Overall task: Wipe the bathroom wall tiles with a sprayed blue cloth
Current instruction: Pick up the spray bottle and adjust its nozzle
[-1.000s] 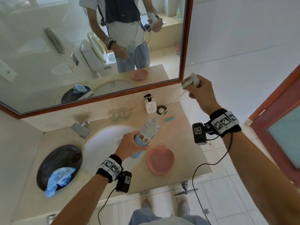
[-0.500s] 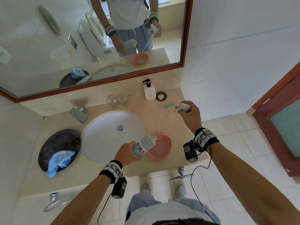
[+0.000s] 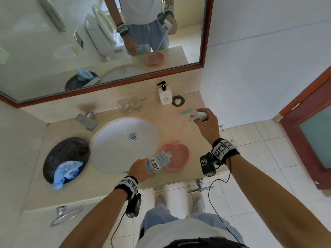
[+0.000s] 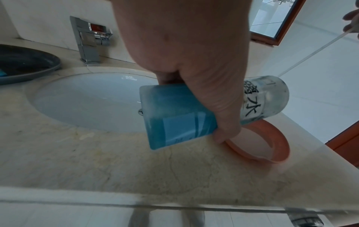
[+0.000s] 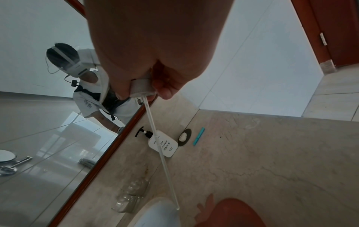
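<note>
A crumpled blue cloth (image 3: 67, 171) lies in a dark round bowl (image 3: 60, 149) at the counter's left end, away from both hands. My left hand (image 3: 141, 170) grips a clear bottle of blue liquid (image 3: 158, 161) (image 4: 178, 116), tilted with its open neck over a pink apple-shaped dish (image 3: 179, 158) (image 4: 279, 142). My right hand (image 3: 204, 119) holds the white spray head (image 3: 198, 115) (image 5: 140, 87) above the counter's right side. Its thin dip tube (image 5: 161, 147) hangs free, down towards the sink. White wall tiles (image 3: 259, 68) stand to the right of the mirror.
A white sink (image 3: 125, 144) sits mid-counter with a chrome tap (image 3: 86, 119) behind it. Two glasses (image 3: 129, 104), a soap dispenser (image 3: 165, 95), a dark soap ring (image 3: 178, 101) and a small teal stick (image 3: 186, 111) stand by the mirror. A red-framed door (image 3: 308, 131) is at the right.
My right hand has come down from beside the mirror frame to just above the counter with the spray head. My left hand has tipped the bottle lower, neck over the pink dish.
</note>
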{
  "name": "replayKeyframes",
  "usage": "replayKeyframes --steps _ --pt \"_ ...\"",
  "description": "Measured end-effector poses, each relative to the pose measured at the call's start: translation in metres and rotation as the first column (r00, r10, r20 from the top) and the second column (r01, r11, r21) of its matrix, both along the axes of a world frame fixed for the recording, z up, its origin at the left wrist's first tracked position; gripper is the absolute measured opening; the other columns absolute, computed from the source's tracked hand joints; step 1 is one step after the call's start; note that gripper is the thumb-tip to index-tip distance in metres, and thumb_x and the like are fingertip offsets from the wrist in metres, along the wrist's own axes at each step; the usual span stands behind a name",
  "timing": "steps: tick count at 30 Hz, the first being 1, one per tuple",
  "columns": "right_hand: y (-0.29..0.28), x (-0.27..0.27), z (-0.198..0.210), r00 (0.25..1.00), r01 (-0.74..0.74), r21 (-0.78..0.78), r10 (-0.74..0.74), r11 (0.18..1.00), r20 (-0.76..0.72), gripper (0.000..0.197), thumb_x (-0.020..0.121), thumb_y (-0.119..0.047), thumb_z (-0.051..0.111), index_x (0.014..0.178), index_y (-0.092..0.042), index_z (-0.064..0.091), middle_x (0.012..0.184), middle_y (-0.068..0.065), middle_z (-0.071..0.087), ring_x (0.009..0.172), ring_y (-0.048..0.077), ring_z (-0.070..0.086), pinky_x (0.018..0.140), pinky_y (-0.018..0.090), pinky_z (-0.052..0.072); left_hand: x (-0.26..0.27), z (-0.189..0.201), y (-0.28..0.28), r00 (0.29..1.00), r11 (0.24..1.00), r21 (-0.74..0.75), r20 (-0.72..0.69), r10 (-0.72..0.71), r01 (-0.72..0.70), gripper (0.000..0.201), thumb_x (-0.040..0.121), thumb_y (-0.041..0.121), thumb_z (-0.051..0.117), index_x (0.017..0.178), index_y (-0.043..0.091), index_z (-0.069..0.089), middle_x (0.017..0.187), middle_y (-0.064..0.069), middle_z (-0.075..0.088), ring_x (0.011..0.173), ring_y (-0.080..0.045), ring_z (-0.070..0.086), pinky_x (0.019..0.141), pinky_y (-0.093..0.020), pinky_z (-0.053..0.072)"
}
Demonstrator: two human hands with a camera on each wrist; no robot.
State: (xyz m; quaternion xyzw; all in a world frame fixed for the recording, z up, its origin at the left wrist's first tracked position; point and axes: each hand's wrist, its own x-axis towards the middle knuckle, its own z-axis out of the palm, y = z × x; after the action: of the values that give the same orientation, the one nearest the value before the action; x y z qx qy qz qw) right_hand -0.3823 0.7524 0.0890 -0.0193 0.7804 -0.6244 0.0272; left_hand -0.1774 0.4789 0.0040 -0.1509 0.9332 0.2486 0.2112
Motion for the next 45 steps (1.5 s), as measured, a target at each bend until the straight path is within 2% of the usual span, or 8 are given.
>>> replayKeyframes --steps 12,16,21,29,32,36,40,45 --pt "0.003 0.001 0.004 1.0 -0.002 -0.019 0.002 1.0 0.021 0.033 0.091 -0.022 0.082 0.12 -0.017 0.067 0.103 -0.01 0.065 0.074 -0.018 0.057 0.06 0.007 0.046 -0.007 -0.004 0.002 0.999 0.998 -0.06 0.037 -0.022 0.024 0.051 0.066 0.043 0.089 0.105 0.023 0.062 0.096 0.008 0.068 0.082 -0.012 0.067 0.064 -0.017 0.051" --pt "0.003 0.0 0.003 1.0 -0.003 -0.021 0.004 1.0 0.02 0.033 0.091 -0.023 0.082 0.12 -0.018 0.067 0.105 -0.01 0.066 0.076 -0.019 0.056 0.062 0.007 0.046 -0.007 -0.006 0.001 1.0 0.999 -0.042 0.007 -0.012 0.013 0.051 0.066 0.043 0.089 0.105 0.021 0.063 0.098 0.007 0.071 0.082 -0.011 0.069 0.067 -0.021 0.058" --pt "0.001 -0.004 0.002 0.999 -0.018 -0.012 0.018 1.0 0.031 0.031 0.088 -0.027 0.084 0.114 -0.029 0.068 0.103 -0.014 0.069 0.077 -0.005 0.059 0.069 0.023 0.057 -0.006 -0.006 0.0 0.998 0.999 0.027 -0.055 0.033 -0.031 0.048 0.066 0.039 0.09 0.101 0.021 0.063 0.093 0.007 0.071 0.079 -0.011 0.069 0.067 -0.023 0.06" --pt "-0.009 -0.016 0.027 0.999 -0.032 -0.093 0.032 0.995 0.005 0.028 0.085 -0.039 0.085 0.108 -0.032 0.071 0.097 -0.009 0.069 0.081 0.013 0.061 0.068 0.033 0.055 -0.008 0.006 -0.003 0.972 0.977 0.158 -0.163 0.167 -0.142 0.042 0.067 0.035 0.092 0.095 0.02 0.063 0.084 0.009 0.071 0.073 -0.008 0.069 0.06 -0.016 0.054" --pt "-0.016 -0.027 0.041 0.999 -0.042 -0.168 0.045 0.985 0.017 0.027 0.088 -0.026 0.083 0.112 -0.02 0.071 0.091 -0.005 0.065 0.075 0.013 0.056 0.065 0.027 0.051 -0.01 0.011 -0.01 0.948 0.959 0.193 -0.205 0.245 -0.206 0.045 0.065 0.041 0.091 0.096 0.021 0.065 0.084 0.008 0.073 0.076 -0.008 0.072 0.064 -0.026 0.062" --pt "-0.027 -0.034 0.059 0.993 -0.118 -0.206 0.119 0.971 -0.01 0.026 0.089 -0.02 0.082 0.112 -0.016 0.072 0.097 0.001 0.065 0.078 0.013 0.059 0.061 0.021 0.05 -0.017 0.022 -0.017 0.92 0.944 0.223 -0.253 0.298 -0.244 0.047 0.064 0.036 0.094 0.098 0.016 0.068 0.086 0.007 0.075 0.077 -0.007 0.073 0.065 -0.029 0.063" --pt "-0.036 -0.035 0.071 0.984 -0.18 -0.189 0.177 0.965 -0.029 0.021 0.091 -0.011 0.078 0.111 -0.016 0.072 0.092 -0.002 0.064 0.07 0.002 0.059 0.06 0.018 0.05 -0.025 0.034 -0.02 0.903 0.934 0.253 -0.287 0.32 -0.251 0.045 0.066 0.029 0.095 0.102 0.018 0.07 0.088 0.01 0.075 0.08 -0.005 0.073 0.069 -0.026 0.063" --pt "-0.048 -0.034 0.084 0.978 -0.21 -0.232 0.205 0.95 -0.049 0.023 0.094 -0.004 0.075 0.116 -0.001 0.067 0.084 -0.005 0.062 0.062 -0.001 0.064 0.057 0.012 0.049 -0.031 0.045 -0.023 0.89 0.932 0.274 -0.322 0.322 -0.238 0.047 0.066 0.031 0.095 0.104 0.019 0.07 0.092 0.009 0.075 0.082 -0.004 0.073 0.072 -0.026 0.064"
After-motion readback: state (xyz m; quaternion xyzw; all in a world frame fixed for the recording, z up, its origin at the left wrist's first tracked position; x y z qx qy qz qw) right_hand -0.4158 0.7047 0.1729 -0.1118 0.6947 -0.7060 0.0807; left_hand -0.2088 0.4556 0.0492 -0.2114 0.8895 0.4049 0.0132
